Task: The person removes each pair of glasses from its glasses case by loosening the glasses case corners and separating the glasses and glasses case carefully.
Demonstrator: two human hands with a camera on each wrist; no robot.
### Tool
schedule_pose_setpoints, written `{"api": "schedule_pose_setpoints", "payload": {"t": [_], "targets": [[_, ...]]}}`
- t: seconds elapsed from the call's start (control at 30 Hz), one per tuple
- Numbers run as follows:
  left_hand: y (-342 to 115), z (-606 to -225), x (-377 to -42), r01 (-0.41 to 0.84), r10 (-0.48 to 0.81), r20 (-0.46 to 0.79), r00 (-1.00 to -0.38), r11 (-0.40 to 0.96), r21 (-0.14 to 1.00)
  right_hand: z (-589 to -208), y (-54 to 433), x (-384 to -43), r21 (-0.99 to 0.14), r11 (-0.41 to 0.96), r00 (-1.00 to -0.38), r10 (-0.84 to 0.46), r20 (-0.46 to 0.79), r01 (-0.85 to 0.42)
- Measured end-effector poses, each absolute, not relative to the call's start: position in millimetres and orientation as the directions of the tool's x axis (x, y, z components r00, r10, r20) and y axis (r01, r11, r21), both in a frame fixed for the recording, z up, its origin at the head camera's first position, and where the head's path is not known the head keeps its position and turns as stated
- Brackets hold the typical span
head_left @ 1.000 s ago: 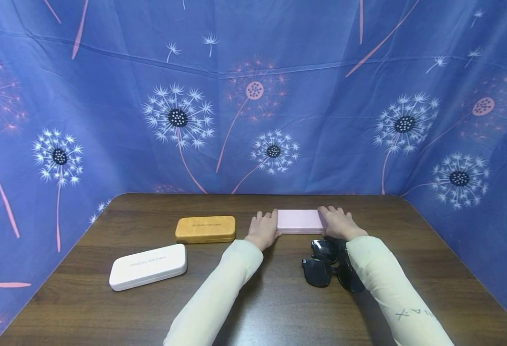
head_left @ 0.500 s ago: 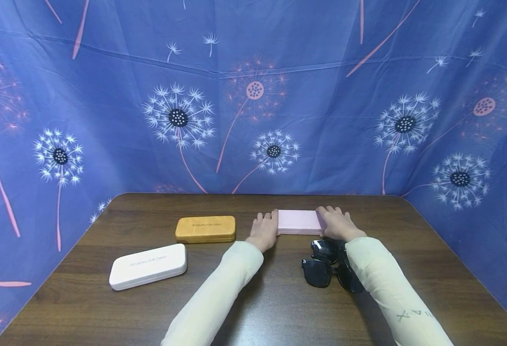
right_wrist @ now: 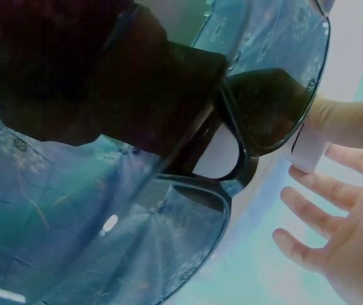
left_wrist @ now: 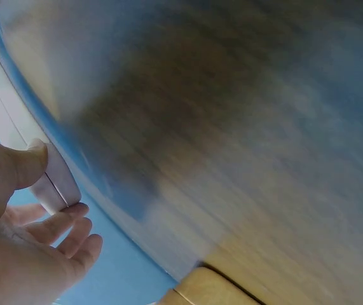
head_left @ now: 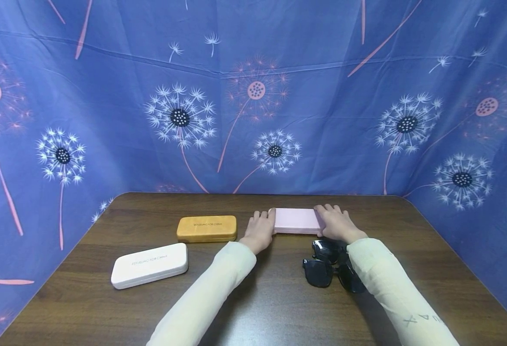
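Observation:
A pink glasses case lies near the back of the table between both hands. My left hand grips its left end; in the left wrist view the thumb presses the case's front side, with fingers curled round the end. At the opposite end my right hand holds the case, its thumb on the near side and the other fingers behind. Black sunglasses with dark lenses lie just in front of the right hand, partly hidden by the right sleeve. They fill much of the right wrist view.
A yellow-brown glasses case stands left of the left hand. Farther left and nearer lies a white glasses case, set at a slant. Behind the wooden table hangs a blue cloth with dandelion prints.
Both hands and the pink case have shifted slightly to the left. The sunglasses and the other two cases stay in place, while the head view has turned a little.

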State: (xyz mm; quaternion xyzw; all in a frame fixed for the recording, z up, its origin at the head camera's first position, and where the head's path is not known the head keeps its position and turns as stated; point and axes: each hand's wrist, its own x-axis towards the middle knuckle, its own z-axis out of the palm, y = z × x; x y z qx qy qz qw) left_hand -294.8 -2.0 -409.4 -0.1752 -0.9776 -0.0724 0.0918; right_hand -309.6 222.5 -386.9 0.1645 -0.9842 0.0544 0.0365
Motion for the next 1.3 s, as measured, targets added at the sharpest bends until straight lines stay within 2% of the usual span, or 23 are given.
{"api": "schedule_pose_setpoints", "payload": {"t": [0.47,0.87,1.3], "targets": [[-27,-407,-281,0.419,0.383,0.295,-0.876,0.906,0.068,-382,214,-294,-0.119,0.9,-0.901,-0.397,0.177,-0.42],[-52,-403,-257,0.509,0.431,0.441,-0.787,0.858,0.07,-379,200,-276,-0.096,0.876,-0.869,-0.447,0.212,-0.473],[-74,-408,-227,0.536,0.437,0.486,-0.757,0.841,0.079,-384,184,-254,-0.1,0.839,-0.832,-0.502,0.235,-0.534]]}}
